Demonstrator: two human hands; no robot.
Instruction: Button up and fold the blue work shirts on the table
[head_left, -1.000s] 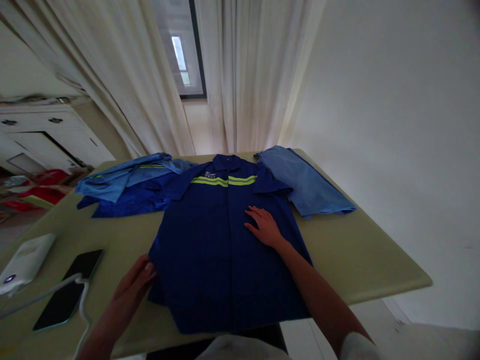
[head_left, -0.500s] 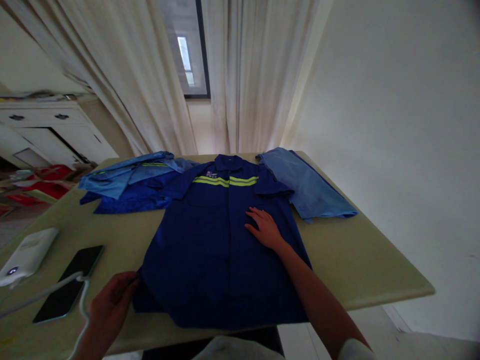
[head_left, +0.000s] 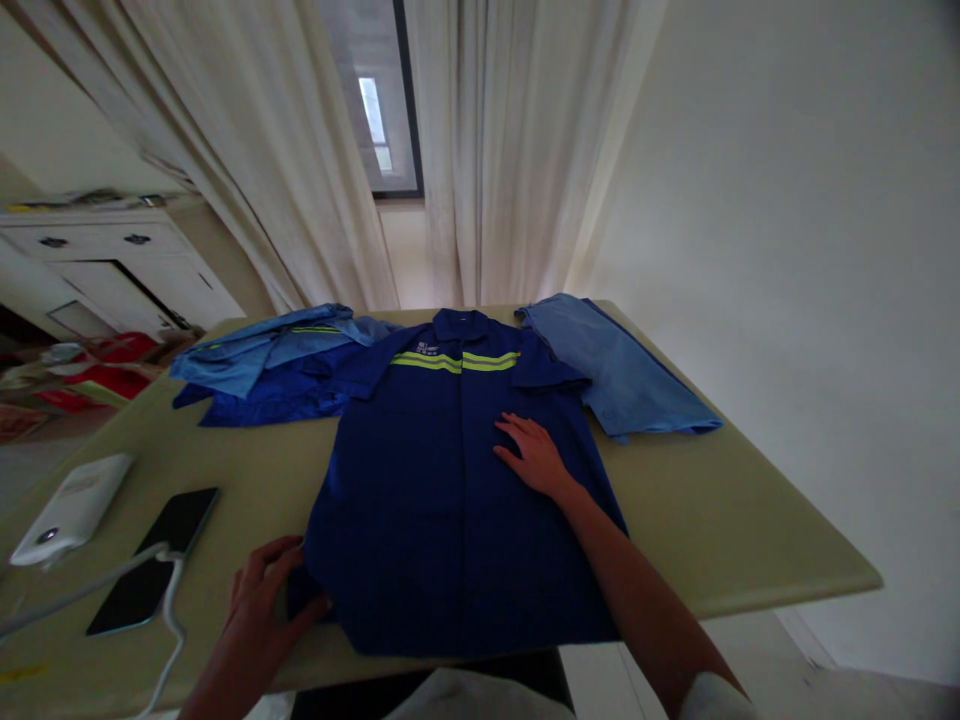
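A dark blue work shirt (head_left: 442, 480) with yellow-green reflective stripes across the chest lies flat, front up, on a pale green table (head_left: 750, 520). My right hand (head_left: 534, 455) rests open and flat on the shirt's right side, fingers stretched toward the chest. At the shirt's lower left corner my left hand (head_left: 266, 600) has its fingers curled round the hem, thumb under the cloth.
A heap of blue garments (head_left: 262, 365) lies at the table's back left, a folded light blue garment (head_left: 622, 375) at the back right. A black phone (head_left: 154, 560), a white power bank (head_left: 71, 505) and a white cable (head_left: 161, 590) lie at the left. Curtains hang behind.
My left hand moved from the shirt's left edge down to the lower left corner and took hold of the hem, pulling it. My right hand stayed put.
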